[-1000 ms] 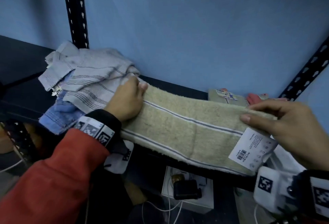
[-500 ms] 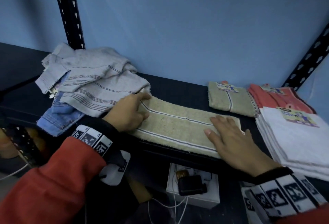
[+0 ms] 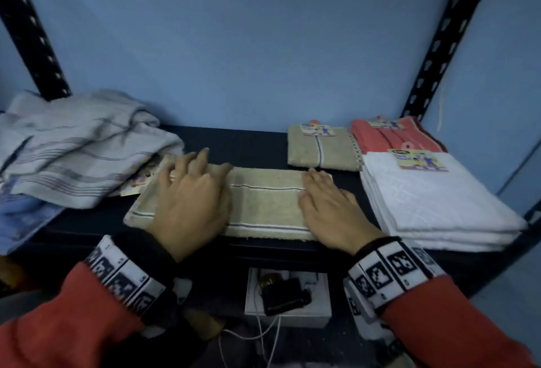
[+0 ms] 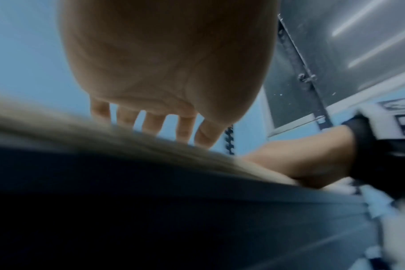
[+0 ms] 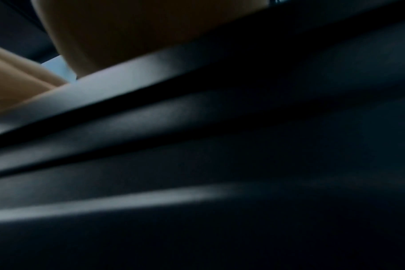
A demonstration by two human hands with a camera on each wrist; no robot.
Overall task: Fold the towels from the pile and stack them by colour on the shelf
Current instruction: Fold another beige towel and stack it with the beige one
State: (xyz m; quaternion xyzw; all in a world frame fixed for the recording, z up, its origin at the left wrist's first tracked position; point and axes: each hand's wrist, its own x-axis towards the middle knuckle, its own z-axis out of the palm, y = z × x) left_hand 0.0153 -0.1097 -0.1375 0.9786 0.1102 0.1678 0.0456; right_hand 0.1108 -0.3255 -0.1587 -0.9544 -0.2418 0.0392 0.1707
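A beige towel [image 3: 263,201] with grey stripes lies folded lengthwise on the dark shelf [image 3: 240,142], along its front edge. My left hand [image 3: 190,192] lies flat on its left part, fingers spread and straight. My right hand [image 3: 328,203] presses flat on its right end. In the left wrist view the left hand [image 4: 164,76] shows an open palm above the blurred beige towel [image 4: 104,131]. The right wrist view is dark, with only the right hand [image 5: 127,32] above the shelf's edge. The unfolded pile [image 3: 76,151] of grey striped and blue towels sits at the left.
At the back right lie a folded beige towel [image 3: 322,148] with a label, a folded coral stack [image 3: 395,139] and, nearer, a white stack [image 3: 433,203]. Black perforated uprights [image 3: 439,43] stand at both back corners. Below the shelf sits a white box [image 3: 288,294] with cables.
The right hand let go of the towel's labelled end, laid it down and now presses flat. The left hand slid right along the towel. The head view shifted right and down.
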